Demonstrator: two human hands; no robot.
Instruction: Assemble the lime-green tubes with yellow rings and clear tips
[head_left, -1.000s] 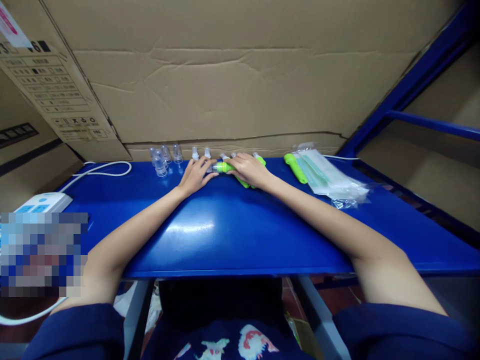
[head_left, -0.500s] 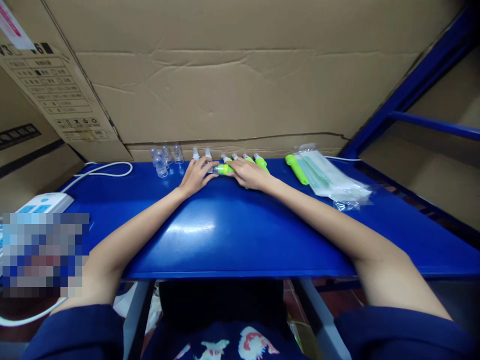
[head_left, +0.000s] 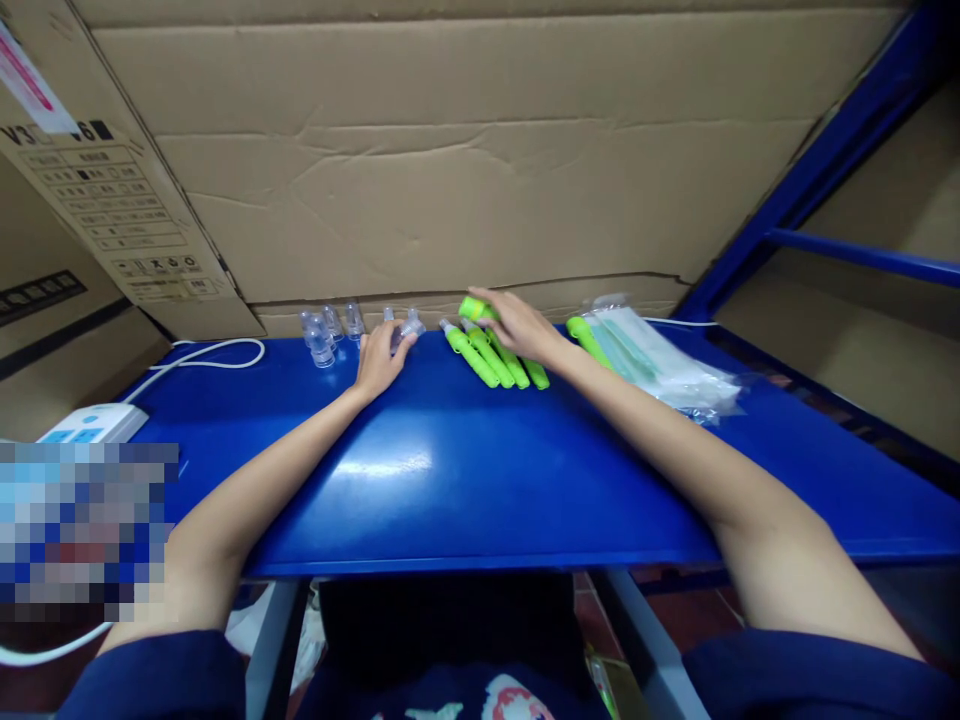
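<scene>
My right hand (head_left: 519,325) is raised a little at the back of the blue table (head_left: 450,470), fingers closed on a lime-green tube (head_left: 474,308). Below it lie three more green tubes (head_left: 491,358) side by side, each with a clear tip. My left hand (head_left: 381,358) rests on the table with its fingertips pinching a small clear cap (head_left: 409,328). Further clear caps (head_left: 328,327) stand in a loose cluster left of that hand. Another green tube (head_left: 585,338) lies to the right, beside a clear plastic bag (head_left: 660,362).
A cardboard wall (head_left: 450,160) closes off the back of the table. A white power strip (head_left: 94,424) with its white cable (head_left: 210,355) sits at the left edge. A blue metal frame (head_left: 840,200) rises on the right. A blurred patch covers the lower left.
My right hand has lifted one green tube off the table and moved right and back. My left hand drew apart from it, keeping a clear cap. The row of tubes is now uncovered.
</scene>
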